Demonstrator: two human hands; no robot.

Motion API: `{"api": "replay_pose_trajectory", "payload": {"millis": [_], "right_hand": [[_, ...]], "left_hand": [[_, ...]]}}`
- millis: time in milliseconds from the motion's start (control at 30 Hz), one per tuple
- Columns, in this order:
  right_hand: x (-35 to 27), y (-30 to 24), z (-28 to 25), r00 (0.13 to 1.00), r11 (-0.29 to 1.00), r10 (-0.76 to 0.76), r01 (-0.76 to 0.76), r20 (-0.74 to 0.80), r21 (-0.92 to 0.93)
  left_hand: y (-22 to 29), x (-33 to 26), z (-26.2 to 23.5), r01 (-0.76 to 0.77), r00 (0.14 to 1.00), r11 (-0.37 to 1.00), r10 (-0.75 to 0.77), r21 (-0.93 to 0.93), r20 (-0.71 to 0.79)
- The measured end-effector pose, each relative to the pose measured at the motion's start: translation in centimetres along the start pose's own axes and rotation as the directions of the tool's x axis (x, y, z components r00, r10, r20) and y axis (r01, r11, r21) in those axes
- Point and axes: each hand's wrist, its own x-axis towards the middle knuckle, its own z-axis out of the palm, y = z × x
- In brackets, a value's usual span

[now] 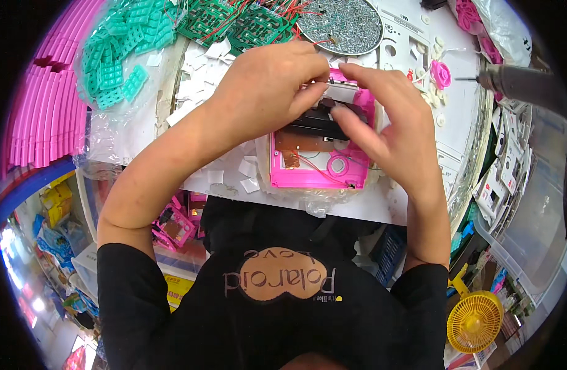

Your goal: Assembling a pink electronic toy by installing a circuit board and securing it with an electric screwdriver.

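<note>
A pink plastic casing (pixel 283 179) lies open on the white worktop in front of me. Inside it are a brown circuit board (pixel 308 143), a black oblong part (pixel 314 126), thin red wires and a round pink ring (pixel 338 164). My left hand (pixel 268 83) reaches over the casing's far side, thumb and fingers pinched together; whatever is between them is too small to name. On the casing's right side is my right hand (pixel 397 117), forefinger and thumb spread apart. Its thumb tip is at the black part, and its other fingers are hidden.
Beyond my hands are green circuit boards (pixel 203 23) with red wires and a round tray (pixel 381 37) of screws. White paper pieces (pixel 194 80) and teal keypads (pixel 110 74) lie left, beside stacked pink parts (pixel 46 120). A dark screwdriver-like tool (pixel 517 86) juts in from the right.
</note>
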Motion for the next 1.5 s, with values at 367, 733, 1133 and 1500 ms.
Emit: {"api": "replay_pose_trajectory", "payload": {"millis": [367, 733, 1133, 1500], "right_hand": [[-2.6, -1.0, 0.4, 0.998, 1.0, -0.011, 0.012, 0.068, -0.025], [-1.9, -2.5, 0.4, 0.983, 0.956, -0.096, 0.134, 0.154, -0.26], [-1.2, -5.5, -0.3, 0.926, 0.854, -0.023, 0.214, 0.376, -0.474], [-2.2, -4.2, 0.9, 0.965, 0.846, -0.128, 0.226, 0.228, -0.483]], "left_hand": [[0.3, 1.5, -2.3, -0.331, 0.893, 0.94, 0.285, 0.079, 0.348], [1.3, 1.5, -2.7, -0.344, 0.867, 0.917, 0.227, 0.202, 0.443], [1.4, 1.6, -2.0, 0.228, 0.881, 0.972, -0.18, -0.059, 0.438], [0.3, 1.9, -0.9, 0.177, 0.898, 0.975, -0.105, -0.132, 0.427]]}}
